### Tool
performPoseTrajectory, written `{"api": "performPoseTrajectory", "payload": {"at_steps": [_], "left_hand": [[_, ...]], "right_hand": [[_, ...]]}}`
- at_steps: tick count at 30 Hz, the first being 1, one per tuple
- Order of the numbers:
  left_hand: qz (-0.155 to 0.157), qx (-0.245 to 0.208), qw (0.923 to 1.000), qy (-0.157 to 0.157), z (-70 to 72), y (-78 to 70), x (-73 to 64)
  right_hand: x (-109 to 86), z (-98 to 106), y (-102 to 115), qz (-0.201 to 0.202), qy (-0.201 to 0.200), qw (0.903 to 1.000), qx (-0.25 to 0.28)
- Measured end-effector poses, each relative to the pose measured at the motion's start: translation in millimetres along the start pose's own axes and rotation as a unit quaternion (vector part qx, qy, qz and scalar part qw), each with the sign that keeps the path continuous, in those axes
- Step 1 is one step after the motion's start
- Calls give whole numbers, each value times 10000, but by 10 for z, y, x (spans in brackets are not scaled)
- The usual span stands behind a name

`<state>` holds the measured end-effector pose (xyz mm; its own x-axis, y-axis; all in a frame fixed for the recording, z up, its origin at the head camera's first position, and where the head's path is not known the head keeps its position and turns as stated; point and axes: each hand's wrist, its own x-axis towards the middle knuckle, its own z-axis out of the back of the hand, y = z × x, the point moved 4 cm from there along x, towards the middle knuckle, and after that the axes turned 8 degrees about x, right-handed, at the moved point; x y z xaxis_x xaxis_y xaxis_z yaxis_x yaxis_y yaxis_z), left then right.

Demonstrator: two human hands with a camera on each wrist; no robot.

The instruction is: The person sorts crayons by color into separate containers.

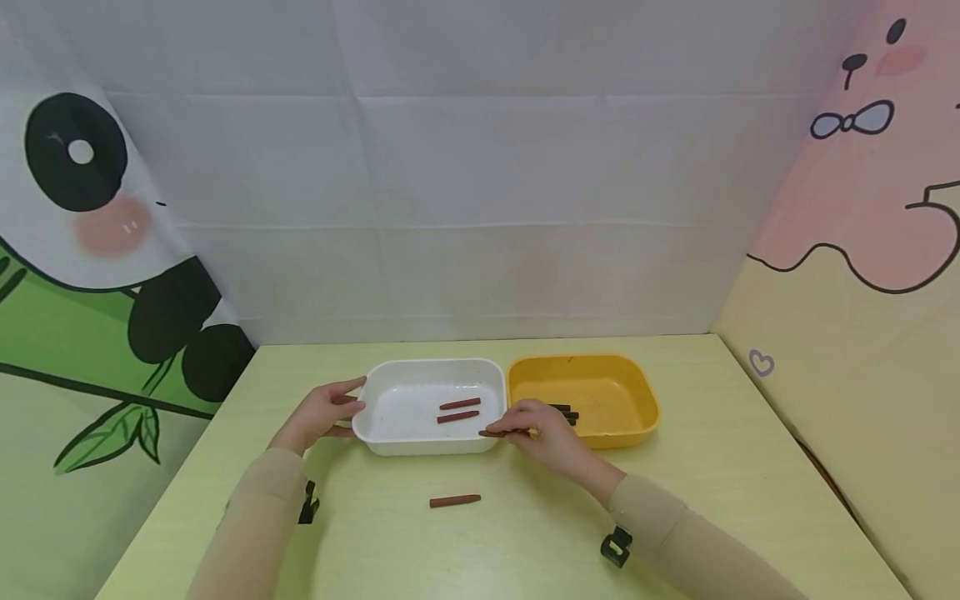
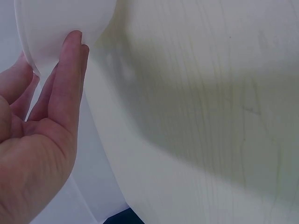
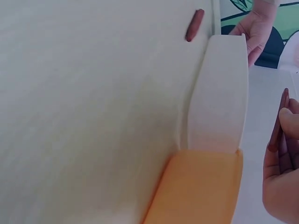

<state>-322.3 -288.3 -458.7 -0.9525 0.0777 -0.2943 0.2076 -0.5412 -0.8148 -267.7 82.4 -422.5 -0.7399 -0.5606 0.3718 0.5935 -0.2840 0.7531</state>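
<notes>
My right hand (image 1: 551, 437) pinches a brown crayon (image 1: 492, 433) between thumb and fingertips, over the near right rim of a white tray (image 1: 397, 417). Two brown crayons (image 1: 459, 410) lie in that tray, towards its right side. My left hand (image 1: 318, 414) holds the tray's left end, thumb at the rim and fingers (image 2: 70, 79) along the outer wall. Another brown crayon (image 1: 454, 501) lies on the table in front of the tray. In the yellow tray (image 1: 615, 400) are several black crayons (image 1: 567, 412), partly hidden behind my right hand.
The two trays stand side by side on a pale wooden table (image 1: 375, 550). A white cloth wall (image 1: 480, 208) rises behind it, with printed cartoon panels (image 1: 847, 200) at both sides. Black wrist mounts (image 1: 617, 546) sit below each sleeve.
</notes>
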Motion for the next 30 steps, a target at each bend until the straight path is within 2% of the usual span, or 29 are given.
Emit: {"api": "performPoseTrajectory", "payload": {"at_steps": [7,13,21,25,30], "left_hand": [[-2,50,10000,-6,1,20,13],[12,25,10000,-17,-6,16,8],[-25,34,10000,-22,-11,5,1],[-33,45,10000,-19,-8,5,2],[-26,60,10000,-12,-8,3,0]], "right_hand": [[252,-38,5,-111,-210,9997,55],[432,-98,30,17,-237,9995,224],[587,-183,6,-13,-225,9997,-17],[663,-244,-33,-112,-108,9998,-127],[713,-315,-102,-450,142,9989,-75]]}}
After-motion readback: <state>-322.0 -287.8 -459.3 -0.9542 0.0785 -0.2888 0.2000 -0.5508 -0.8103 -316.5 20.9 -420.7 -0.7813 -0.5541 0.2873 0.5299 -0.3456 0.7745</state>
